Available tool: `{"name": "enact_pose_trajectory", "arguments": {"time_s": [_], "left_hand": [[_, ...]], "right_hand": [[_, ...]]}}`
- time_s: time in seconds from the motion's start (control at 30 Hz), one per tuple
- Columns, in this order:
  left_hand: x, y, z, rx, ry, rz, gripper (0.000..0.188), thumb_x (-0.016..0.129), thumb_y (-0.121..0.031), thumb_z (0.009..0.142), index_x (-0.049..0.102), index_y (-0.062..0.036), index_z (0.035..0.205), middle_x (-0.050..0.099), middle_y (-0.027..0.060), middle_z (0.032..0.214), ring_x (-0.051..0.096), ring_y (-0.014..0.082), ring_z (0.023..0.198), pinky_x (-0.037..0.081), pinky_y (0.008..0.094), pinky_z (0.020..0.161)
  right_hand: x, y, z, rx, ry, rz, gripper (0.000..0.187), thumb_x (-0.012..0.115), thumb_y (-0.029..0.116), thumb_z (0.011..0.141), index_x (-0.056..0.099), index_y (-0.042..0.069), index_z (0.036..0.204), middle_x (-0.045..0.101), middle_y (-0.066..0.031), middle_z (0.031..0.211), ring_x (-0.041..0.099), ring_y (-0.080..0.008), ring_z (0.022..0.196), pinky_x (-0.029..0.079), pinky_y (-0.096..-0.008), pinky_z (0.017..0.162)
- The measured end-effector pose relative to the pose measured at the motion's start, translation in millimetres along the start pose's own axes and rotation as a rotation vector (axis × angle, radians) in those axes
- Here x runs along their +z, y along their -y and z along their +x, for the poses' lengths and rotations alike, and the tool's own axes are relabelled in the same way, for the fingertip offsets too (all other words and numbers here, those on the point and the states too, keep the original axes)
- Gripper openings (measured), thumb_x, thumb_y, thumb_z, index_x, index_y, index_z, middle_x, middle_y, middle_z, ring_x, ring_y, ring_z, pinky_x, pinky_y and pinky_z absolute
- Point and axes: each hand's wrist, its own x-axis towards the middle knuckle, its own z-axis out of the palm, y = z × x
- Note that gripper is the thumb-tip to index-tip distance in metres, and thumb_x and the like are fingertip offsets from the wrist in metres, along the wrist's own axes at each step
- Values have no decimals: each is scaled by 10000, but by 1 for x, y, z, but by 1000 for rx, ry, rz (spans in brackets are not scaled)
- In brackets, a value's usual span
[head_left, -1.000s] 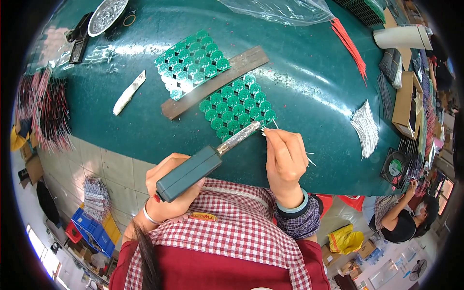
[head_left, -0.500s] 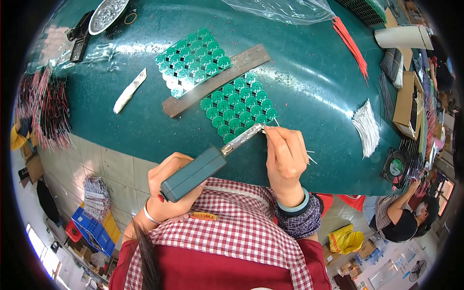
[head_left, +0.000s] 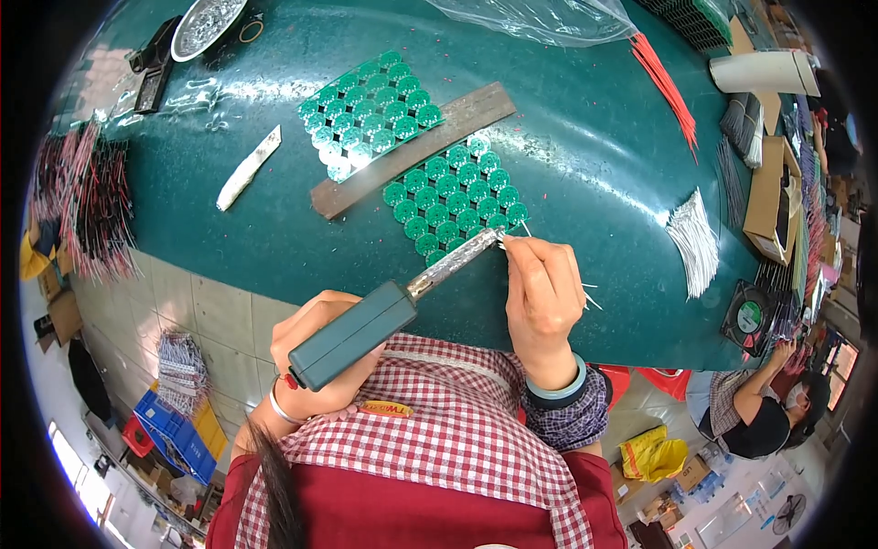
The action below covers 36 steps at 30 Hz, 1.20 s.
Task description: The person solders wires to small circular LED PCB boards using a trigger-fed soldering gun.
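A soldering iron [head_left: 366,325] is gripped in the left hand [head_left: 315,352] and thin wire pinched in the right hand [head_left: 541,297] at the near edge of a green board panel [head_left: 455,197], a second panel [head_left: 370,110] lying untouched.

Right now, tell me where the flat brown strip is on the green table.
In the head view, the flat brown strip lies diagonally at the table's centre, between the two green panels of round circuit boards, right of the small pale knife-shaped piece.

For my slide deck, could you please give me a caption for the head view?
Left hand grips a soldering iron while right hand holds thin wire at a panel of round green circuit boards.
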Motion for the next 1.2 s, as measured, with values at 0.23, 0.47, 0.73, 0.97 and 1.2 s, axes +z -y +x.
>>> {"name": "enact_pose_trajectory", "arguments": {"time_s": [0.23, 0.47, 0.73, 0.97, 1.2], "left_hand": [[0, -1, -1, 11, -1, 5, 256, 758, 59, 678, 651, 53, 911, 679, 163, 883, 683, 257, 756, 542, 312, 663], [-3, 1, -4, 23, -7, 4, 248, 754, 67, 687, 650, 52, 912, 676, 158, 882, 678, 255, 751, 537, 306, 660], [-4, 4, -12, -37, -11, 6, 255, 758, 62, 668, 648, 43, 897, 674, 156, 872, 673, 256, 735, 528, 312, 645], [-5, 5, -14, -61, 9, 21, 259, 753, -12, 714, 684, 39, 958, 671, 136, 881, 652, 216, 724, 493, 304, 642], [-5, 7, -15, -19, 10, 56, 230, 761, -19, 703, 673, 37, 907, 649, 128, 835, 630, 220, 683, 470, 309, 606]], "right_hand": [[-1, 3, 2, -18, -47, -8, 301, 727, -115, 687, 675, -29, 971, 635, -118, 859, 621, -260, 730, 506, -339, 597], [-2, 18, -5, -18, -16, 73, 325, 730, -125, 673, 681, -34, 982, 646, -121, 861, 624, -263, 727, 505, -337, 596], [7, 18, -11, -1, -52, 19, 294, 736, -119, 708, 682, -30, 983, 635, -110, 848, 603, -246, 704, 486, -328, 576], [9, 19, -12, 20, -49, 37, 298, 733, -152, 702, 698, -14, 964, 649, -107, 833, 619, -242, 713, 490, -320, 606], [9, 19, -12, 20, -40, 34, 304, 733, -151, 700, 697, -14, 969, 644, -108, 833, 612, -248, 712, 488, -327, 609]]}}
